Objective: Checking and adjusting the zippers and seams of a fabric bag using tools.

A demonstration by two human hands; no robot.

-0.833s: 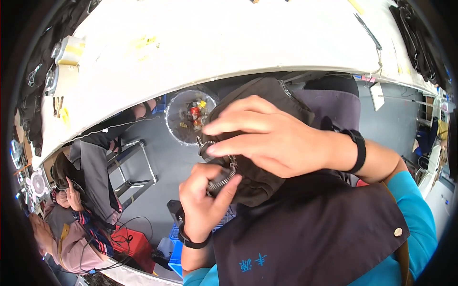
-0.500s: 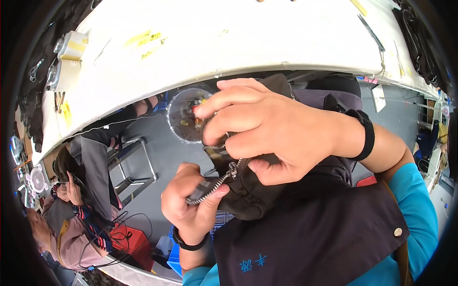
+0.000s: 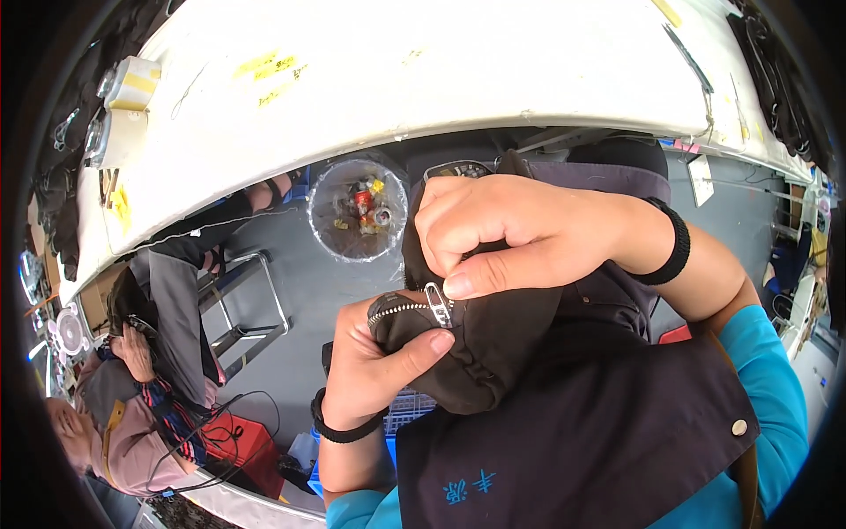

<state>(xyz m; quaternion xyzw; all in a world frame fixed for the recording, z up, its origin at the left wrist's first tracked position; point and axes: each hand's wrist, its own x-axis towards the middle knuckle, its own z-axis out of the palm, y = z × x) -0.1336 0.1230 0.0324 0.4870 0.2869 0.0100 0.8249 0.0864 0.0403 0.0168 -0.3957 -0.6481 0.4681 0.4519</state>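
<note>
A dark brown cloth piece with a metal zip [image 3: 480, 366] is held up in front of my apron; whether it is a garment or a bag I cannot tell. My left hand [image 3: 370, 375] grips its near left end, thumb on top just below the silver zip slider [image 3: 438, 306]. The toothed zip edge curves leftward from that slider, over the left fingers. My right hand [image 3: 529, 234] is closed in a pinch on the cloth at the slider's upper right, with the thumb tip beside the pull tab. Its curled fingers hide part of the zip.
Beyond my hands runs a white table [image 3: 352, 97]. A clear-lined round bin [image 3: 317, 220] with scraps stands on the floor by the cloth. To the left are a metal-framed stool [image 3: 273, 304], a red box [image 3: 242, 441], loose cables and another seated person [image 3: 123, 432] handling dark cloth.
My right hand has drawn back from over the bin and closed into a pinch by the slider. The cloth has turned, showing the slider's face, and my left hand has shifted slightly right.
</note>
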